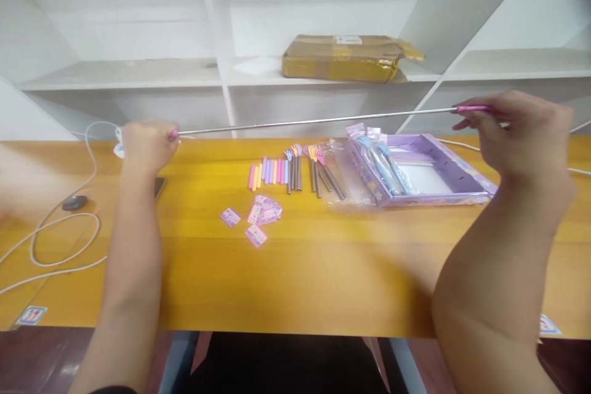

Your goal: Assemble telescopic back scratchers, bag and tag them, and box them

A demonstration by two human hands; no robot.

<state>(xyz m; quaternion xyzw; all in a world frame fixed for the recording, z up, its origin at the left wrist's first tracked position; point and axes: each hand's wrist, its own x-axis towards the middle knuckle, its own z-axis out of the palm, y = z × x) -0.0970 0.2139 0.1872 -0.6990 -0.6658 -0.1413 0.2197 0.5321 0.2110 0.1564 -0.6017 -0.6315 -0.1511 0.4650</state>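
Note:
Stretched between my hands above the table is a telescopic back scratcher (318, 120), its thin silver rod drawn out long, with pink ends. My left hand (148, 143) is closed in a fist round the pink end at the left. The other pink end is pinched by the fingers of my right hand (519, 126), which partly hide it. Below the rod lie several back scratcher heads with short metal rods (295, 171), in blue, purple, yellow and pink. Left of them, several coloured handles (268, 172) lie in a row. Small printed cards (264, 212) are scattered in front.
A purple display box (455, 166) holds bagged back scratchers (390, 169), with clear plastic bags (344, 178) beside it. A taped cardboard box (341, 60) sits on the white shelf behind. At the left, a white cable (96, 228) curls near a black mouse (74, 202).

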